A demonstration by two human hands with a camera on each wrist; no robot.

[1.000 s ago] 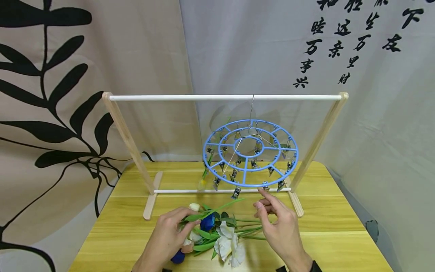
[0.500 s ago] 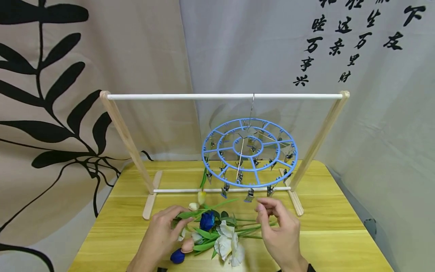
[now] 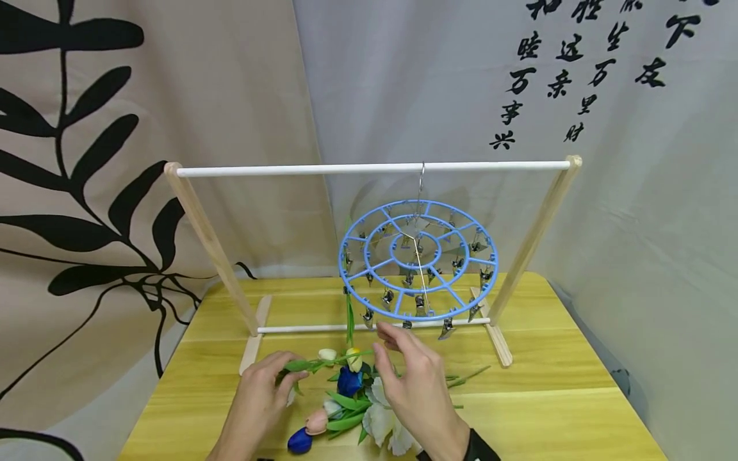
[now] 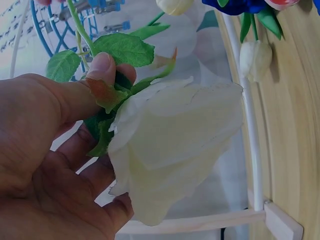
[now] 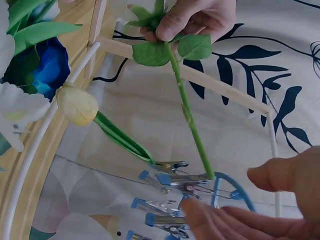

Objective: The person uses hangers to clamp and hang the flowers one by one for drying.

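Note:
My left hand [image 3: 262,394] pinches a white rose [image 4: 170,150] between thumb and fingers just below the bloom, where its green leaves spread. Its green stem [image 5: 187,110] points toward the metal clips [image 5: 165,220] of a blue round clip hanger [image 3: 403,316]. Thumb and fingers apart, my right hand [image 3: 418,384] is held near the stem's end and the clips, gripping nothing. From a clip at the hanger's left side, a yellow tulip [image 3: 354,360] hangs head down. Beneath the hands lie a blue rose [image 3: 349,382], a pink tulip [image 3: 316,422] and a blue tulip [image 3: 300,441].
The hanger hooks over the white top rod [image 3: 288,170] of a wooden-legged rack. A white lower rod [image 3: 311,328] joins the rack's feet on the wooden table [image 3: 196,410]. Large white petals [image 3: 377,419] and loose stems [image 3: 467,376] lie under my right hand. Printed cloth hangs behind.
My right hand has moved left, close to the rose stem. The left hand has shifted slightly left with the rose. The hanger has turned, and the yellow tulip has swung nearer.

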